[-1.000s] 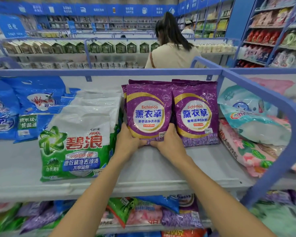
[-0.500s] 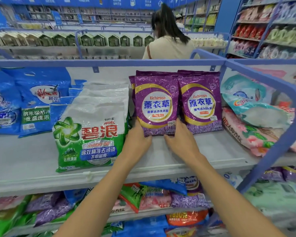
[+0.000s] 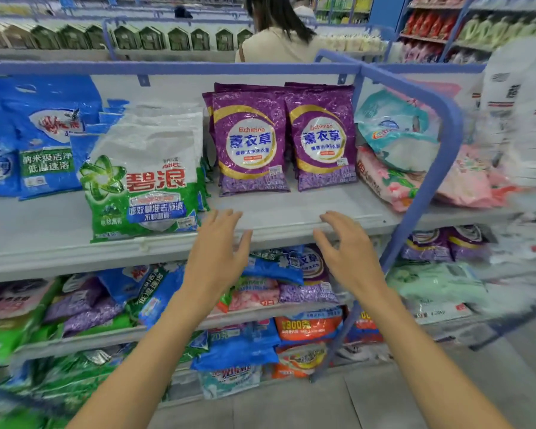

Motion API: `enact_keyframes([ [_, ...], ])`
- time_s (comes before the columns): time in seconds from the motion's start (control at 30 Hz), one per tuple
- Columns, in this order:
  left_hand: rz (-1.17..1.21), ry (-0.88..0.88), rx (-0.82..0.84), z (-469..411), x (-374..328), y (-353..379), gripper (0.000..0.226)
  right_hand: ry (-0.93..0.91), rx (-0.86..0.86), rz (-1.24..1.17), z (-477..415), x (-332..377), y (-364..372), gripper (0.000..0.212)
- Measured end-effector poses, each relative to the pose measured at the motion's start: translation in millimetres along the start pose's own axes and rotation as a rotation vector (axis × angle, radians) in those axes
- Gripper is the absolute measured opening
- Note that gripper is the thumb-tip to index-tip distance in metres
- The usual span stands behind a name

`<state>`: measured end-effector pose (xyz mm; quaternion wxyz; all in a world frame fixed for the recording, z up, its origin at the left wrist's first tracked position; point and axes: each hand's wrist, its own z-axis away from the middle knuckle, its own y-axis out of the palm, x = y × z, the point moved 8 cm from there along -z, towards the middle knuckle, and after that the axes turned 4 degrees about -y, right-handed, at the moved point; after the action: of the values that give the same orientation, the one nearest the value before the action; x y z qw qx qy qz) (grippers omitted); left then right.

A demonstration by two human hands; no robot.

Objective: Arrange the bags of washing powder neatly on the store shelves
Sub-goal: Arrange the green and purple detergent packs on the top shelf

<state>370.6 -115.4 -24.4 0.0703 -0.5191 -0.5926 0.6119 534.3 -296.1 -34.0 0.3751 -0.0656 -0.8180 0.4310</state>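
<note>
Two purple washing powder bags stand upright side by side at the back of the top shelf (image 3: 291, 212), the left purple bag (image 3: 249, 144) and the right purple bag (image 3: 324, 140), with more purple bags behind them. My left hand (image 3: 217, 255) and my right hand (image 3: 344, 252) hover empty in front of the shelf edge, fingers spread and relaxed, apart from the bags. A green and white Ariel bag (image 3: 143, 187) leans to the left of the purple ones. Blue bags (image 3: 44, 134) stand further left.
Pink and teal bags (image 3: 393, 156) lie untidily to the right, behind a blue shelf frame (image 3: 446, 119). Lower shelves hold jumbled mixed bags (image 3: 260, 289). A person (image 3: 279, 38) stands in the aisle beyond the shelf. Grey floor lies below right.
Both hands have let go of the left purple bag and drawn back toward me, below the shelf edge. The bag stays standing next to its neighbour. The view has tilted down.
</note>
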Motion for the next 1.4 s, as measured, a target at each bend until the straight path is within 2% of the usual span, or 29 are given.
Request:
enact_keyframes([
  [0.13,-0.014,0.005,-0.035,49.4,-11.5,19.6,0.048,0.041,0.051,-0.038,48.2,-27.7,-5.9,0.049],
  [0.43,-0.096,-0.156,0.061,116.1,-1.5,74.4,0.054,0.151,0.206,-0.072,111.8,-73.8,3.0,0.054],
  [0.57,-0.109,-0.152,0.090,114.3,7.4,98.7,0.051,0.224,0.270,-0.052,114.4,-89.6,20.2,0.059],
  [0.77,-0.097,-0.190,0.212,74.0,33.8,158.6,0.038,0.339,0.297,-0.046,94.9,-115.0,57.9,0.051],
  [0.83,-0.069,-0.217,0.245,57.5,38.6,179.9,0.038,0.388,0.304,-0.071,83.5,-128.9,74.2,0.055],
  [0.9,0.001,-0.278,0.270,42.2,45.1,202.2,0.042,0.424,0.302,-0.104,70.2,-142.0,88.3,0.060],
  [1.0,0.156,-0.406,0.289,23.3,53.8,235.9,0.032,0.521,0.312,-0.208,53.3,-167.3,114.3,0.059],
  [1.1,0.243,-0.493,0.242,11.7,52.9,257.5,0.023,0.641,0.350,-0.303,40.9,-188.4,142.3,0.063],
  [1.2,0.351,-0.631,0.197,7.6,58.0,270.4,0.021,0.711,0.356,-0.375,30.1,-200.3,156.4,0.057],
  [1.27,0.554,-0.764,0.202,5.3,61.4,274.2,0.004,0.774,0.313,-0.532,26.3,-210.2,161.8,0.053],
  [1.37,0.850,-0.961,0.313,16.9,50.7,274.7,0.017,0.806,0.245,-0.667,25.4,-219.4,152.8,0.043],
  [1.4,0.916,-1.012,0.362,24.1,43.0,272.1,0.017,0.808,0.252,-0.695,26.5,-218.8,147.3,0.048],
])
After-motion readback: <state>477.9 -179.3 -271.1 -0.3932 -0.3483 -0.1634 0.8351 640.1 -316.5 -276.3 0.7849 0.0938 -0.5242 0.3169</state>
